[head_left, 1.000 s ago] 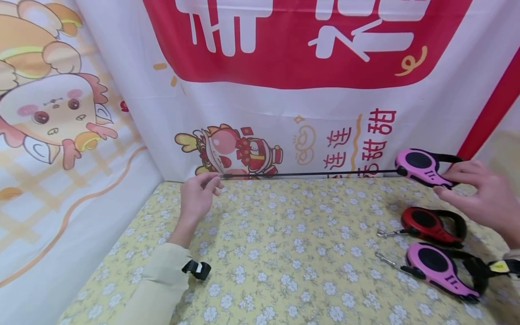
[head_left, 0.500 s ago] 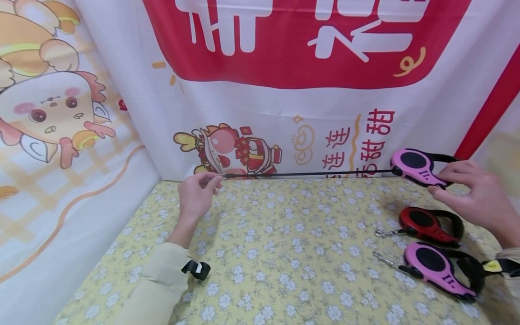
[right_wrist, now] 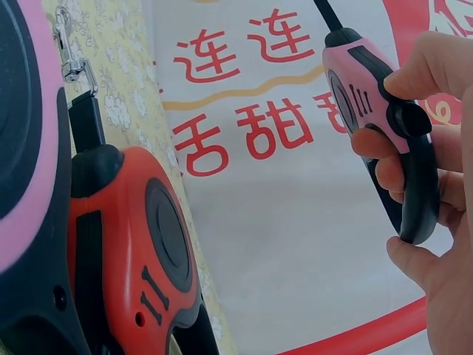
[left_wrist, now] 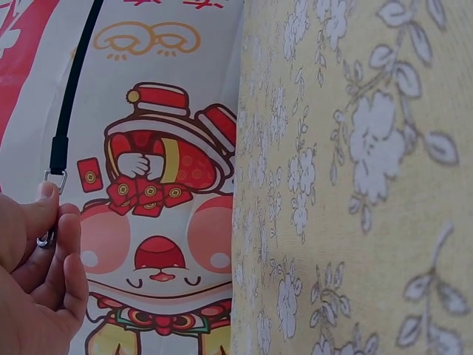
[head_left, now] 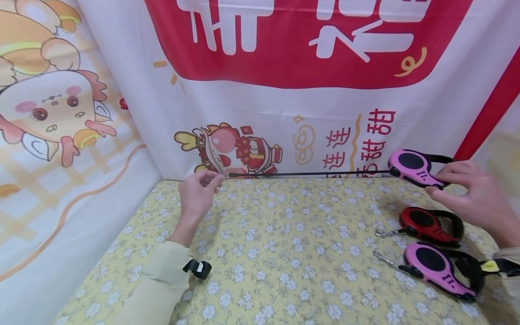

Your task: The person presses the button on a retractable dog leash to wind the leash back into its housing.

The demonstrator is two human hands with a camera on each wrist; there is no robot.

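Note:
My right hand (head_left: 473, 192) grips the black handle of a pink retractable dog leash (head_left: 414, 166), held up at the back right. In the right wrist view, fingers curl through its handle and the thumb (right_wrist: 414, 78) lies by the black button. A black strap (head_left: 308, 174) runs out of it, straight and nearly level, to the left. At its far end my left hand (head_left: 199, 192) pinches the metal clip (left_wrist: 49, 235) between thumb and fingers. Below my right hand, a red leash (head_left: 426, 224) and a second pink leash (head_left: 436, 268) lie on the table.
The table has a yellow floral cloth (head_left: 284, 253). A white and red printed banner (head_left: 300, 85) hangs along its back edge, and a cartoon-printed sheet (head_left: 61, 149) stands at the left. Metal clips of the lying leashes point left.
My right hand has shifted slightly left with the pink leash, and the stretched strap looks a little shorter. My left hand stays almost in place, still pinching the clip.

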